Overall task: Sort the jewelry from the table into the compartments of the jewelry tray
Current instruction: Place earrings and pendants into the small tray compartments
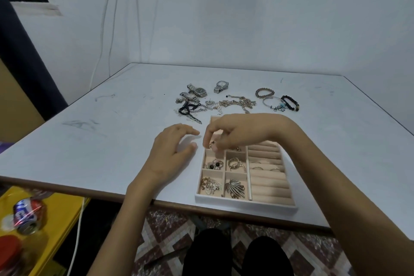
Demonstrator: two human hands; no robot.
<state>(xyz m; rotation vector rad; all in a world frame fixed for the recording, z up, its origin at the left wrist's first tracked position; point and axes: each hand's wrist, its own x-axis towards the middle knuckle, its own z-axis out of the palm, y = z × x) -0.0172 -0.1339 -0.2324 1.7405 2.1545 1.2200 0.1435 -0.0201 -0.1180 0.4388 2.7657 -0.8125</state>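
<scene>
A beige jewelry tray (244,203) with a white rim lies near the table's front edge. Its small left compartments hold rings, chains and a leaf-shaped brooch (235,188); the ring rolls on its right side hold a few rings. My right hand (233,132) hovers over the tray's upper left compartments and pinches a small gold ring (211,144) in its fingertips. My left hand (172,152) is just left of the tray, fingers relaxed and holding nothing. Beyond the tray lie watches (199,91), tangled chains (235,104) and bracelets (264,92).
The white table (112,141) stands in a corner of white walls. A black beaded bracelet (290,103) and a silver bangle (272,103) lie at the back right. A yellow shelf (56,213) with a crushed can (28,215) stands low on the left.
</scene>
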